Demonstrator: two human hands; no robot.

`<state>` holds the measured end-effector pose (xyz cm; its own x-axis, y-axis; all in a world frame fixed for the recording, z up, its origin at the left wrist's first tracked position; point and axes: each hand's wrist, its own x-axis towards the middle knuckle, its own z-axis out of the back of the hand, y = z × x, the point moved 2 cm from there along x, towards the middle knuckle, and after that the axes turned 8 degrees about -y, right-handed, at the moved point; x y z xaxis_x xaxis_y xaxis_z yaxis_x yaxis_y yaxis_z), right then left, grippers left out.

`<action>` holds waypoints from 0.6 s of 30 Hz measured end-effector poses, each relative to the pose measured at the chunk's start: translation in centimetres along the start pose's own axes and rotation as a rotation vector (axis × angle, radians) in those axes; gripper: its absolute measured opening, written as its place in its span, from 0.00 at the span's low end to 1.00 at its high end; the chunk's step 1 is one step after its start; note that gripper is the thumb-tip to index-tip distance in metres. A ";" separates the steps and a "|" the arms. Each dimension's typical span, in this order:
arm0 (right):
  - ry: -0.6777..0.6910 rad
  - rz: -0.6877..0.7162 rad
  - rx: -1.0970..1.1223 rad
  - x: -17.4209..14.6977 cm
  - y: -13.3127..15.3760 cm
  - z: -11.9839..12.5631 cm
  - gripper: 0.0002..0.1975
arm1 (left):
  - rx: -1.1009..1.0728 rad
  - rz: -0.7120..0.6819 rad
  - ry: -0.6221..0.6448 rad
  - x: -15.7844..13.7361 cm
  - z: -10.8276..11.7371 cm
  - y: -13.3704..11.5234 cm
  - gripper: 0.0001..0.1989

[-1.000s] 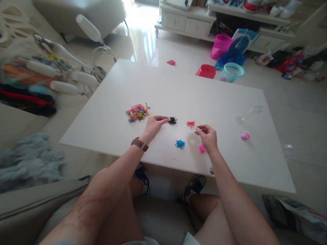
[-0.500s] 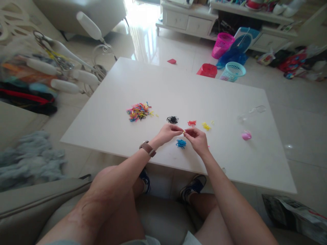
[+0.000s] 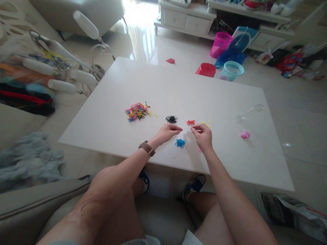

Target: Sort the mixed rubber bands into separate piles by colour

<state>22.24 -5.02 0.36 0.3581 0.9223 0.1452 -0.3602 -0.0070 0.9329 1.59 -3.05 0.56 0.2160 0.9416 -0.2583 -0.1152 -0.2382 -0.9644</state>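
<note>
Head view. From where I stand in the room, both hands are positioned over the white table (image 3: 163, 81), apart from each other, fingertips facing across a narrow gap.

Left hand (image 3: 166, 133): thumb and forefinger extended, tips close together. Whether anything is gripped between them, I cannot tell. A brown-strapped watch (image 3: 146, 148) is fitted at this wrist.

Right hand (image 3: 203, 136): thumb and forefinger drawn together in a pinching posture. A small band may sit at the tips; the detail is too fine to confirm.

Locate the small coloured bands as follows. The mixed pile (image 3: 138, 111) lies to the left of the left hand and farther from the person. The black pile (image 3: 171, 119) is just beyond the left hand. The red pile (image 3: 190, 122) is just beyond the right fingertips. The blue pile (image 3: 180, 143) lies on the near side of the left fingertips. The yellow pile (image 3: 204, 124) lies beyond the right hand, which partly hides it. The pink pile (image 3: 200, 149) shows beside the right wrist, mostly covered.

A shiny pink object (image 3: 244, 135) rests well to the right of the right hand.
</note>
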 end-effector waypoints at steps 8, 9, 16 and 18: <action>-0.425 -0.338 0.175 4.1 -7.0 4.6 0.16 | -0.001 0.032 -0.012 -0.1 0.2 -0.1 0.10; -0.442 -0.336 0.172 4.3 -7.4 4.9 0.16 | 0.000 0.035 -0.017 -0.1 0.3 -0.1 0.10; -0.432 -0.219 -0.098 5.3 -9.2 6.2 0.18 | 0.019 0.050 -0.030 -0.3 0.6 -0.4 0.12; -0.305 -0.173 -0.122 5.6 -9.8 6.1 0.19 | 0.027 0.051 -0.032 -0.4 0.6 -0.6 0.12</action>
<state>33.02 -2.16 -6.01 0.6561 0.7483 0.0978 -0.3655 0.2018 0.9087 0.97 -3.15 1.27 0.1782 0.9355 -0.3052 -0.1515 -0.2804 -0.9479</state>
